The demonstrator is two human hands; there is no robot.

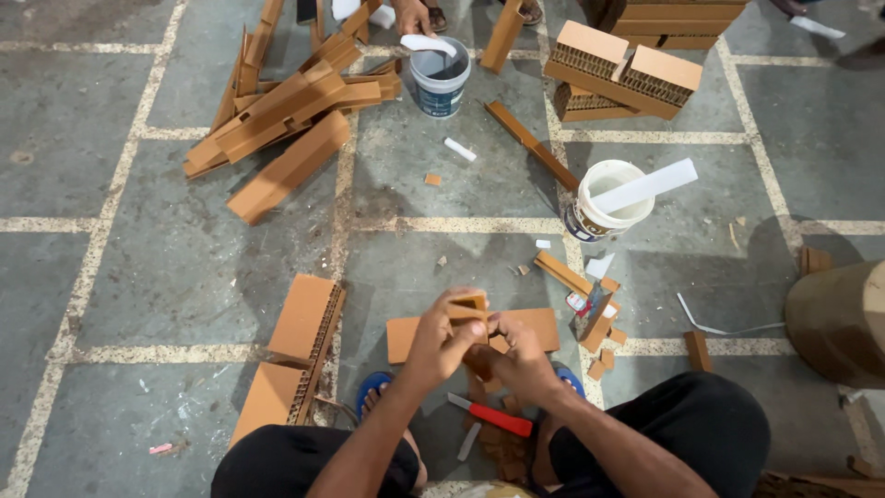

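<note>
While a heap of long cardboard strips sprawls on the concrete floor far ahead, a flat cardboard slab lies just beyond the hands. Nearer, the left hand and right hand meet, fingers of both clenched around a small cardboard piece. Beneath them rests a red-handled knife.

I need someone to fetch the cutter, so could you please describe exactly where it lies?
Start at the person's two hands, the left hand and the right hand. Just below them, on the floor between the knees, lies the cutter, the only red-handled thing among brown cardboard scraps.
</note>
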